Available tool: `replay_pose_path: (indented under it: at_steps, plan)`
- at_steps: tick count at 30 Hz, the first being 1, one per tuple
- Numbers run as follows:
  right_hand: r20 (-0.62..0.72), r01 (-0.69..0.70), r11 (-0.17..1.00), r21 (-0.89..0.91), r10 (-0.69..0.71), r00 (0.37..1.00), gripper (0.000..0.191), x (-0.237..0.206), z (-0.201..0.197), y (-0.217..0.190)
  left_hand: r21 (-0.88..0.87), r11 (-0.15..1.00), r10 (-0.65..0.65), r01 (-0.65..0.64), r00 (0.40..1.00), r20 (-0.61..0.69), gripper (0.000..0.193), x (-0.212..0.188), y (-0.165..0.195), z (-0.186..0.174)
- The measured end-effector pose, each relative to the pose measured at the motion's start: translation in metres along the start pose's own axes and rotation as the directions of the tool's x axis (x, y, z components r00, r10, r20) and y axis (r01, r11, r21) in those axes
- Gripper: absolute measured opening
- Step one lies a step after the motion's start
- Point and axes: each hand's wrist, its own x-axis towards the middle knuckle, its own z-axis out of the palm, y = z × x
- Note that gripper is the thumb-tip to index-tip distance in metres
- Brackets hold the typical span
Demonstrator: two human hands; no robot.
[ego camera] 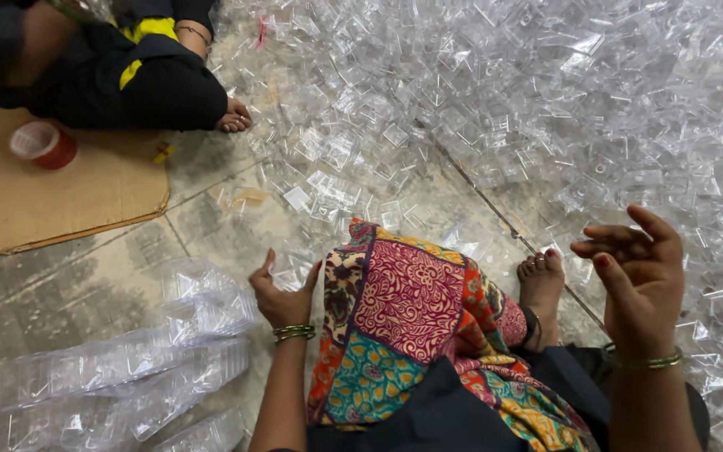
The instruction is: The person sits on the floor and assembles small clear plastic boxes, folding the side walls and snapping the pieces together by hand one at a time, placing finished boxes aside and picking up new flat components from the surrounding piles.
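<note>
My left hand (282, 295) is low at the centre, fingers curled around a small clear plastic piece (293, 278) just above the floor. My right hand (642, 272) is raised at the right with fingers apart and nothing in it, above the edge of a big heap of clear plastic pieces (546, 92). Between the hands lies my knee under a colourful patterned cloth (407, 322), and my bare foot (541, 289) rests on the tiled floor.
Stacked rows of clear plastic pieces (127, 377) lie at the lower left. Another person sits at the top left, with a foot (234, 117) beside a sheet of cardboard (52, 197) holding a red tape roll (43, 144).
</note>
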Motion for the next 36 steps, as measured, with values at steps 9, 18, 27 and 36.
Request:
replay_pose_path:
  at_steps: [9,18,27,36]
  plan:
    - [-0.028,-0.048,0.995,-0.091,0.046,0.999,0.059,0.008,0.002,0.023,-0.113,0.962,-0.231,0.248,0.963,0.139,0.074,-0.001,-0.008,0.006]
    - [-0.152,-0.001,0.984,-0.179,-0.027,0.988,0.054,0.011,-0.025,0.023,-0.289,0.885,-0.270,0.365,0.908,0.319,0.032,0.007,-0.035,0.014]
    - [-0.416,0.028,0.981,-0.194,-0.107,0.903,0.030,-0.010,-0.055,0.011,-0.315,0.943,0.127,-0.108,0.991,0.041,0.070,0.067,0.005,-0.036]
    - [0.401,0.123,0.937,-0.326,0.019,0.916,0.093,-0.079,0.098,-0.009,-0.433,0.888,0.400,-0.156,0.728,0.557,0.058,0.036,0.186,-0.077]
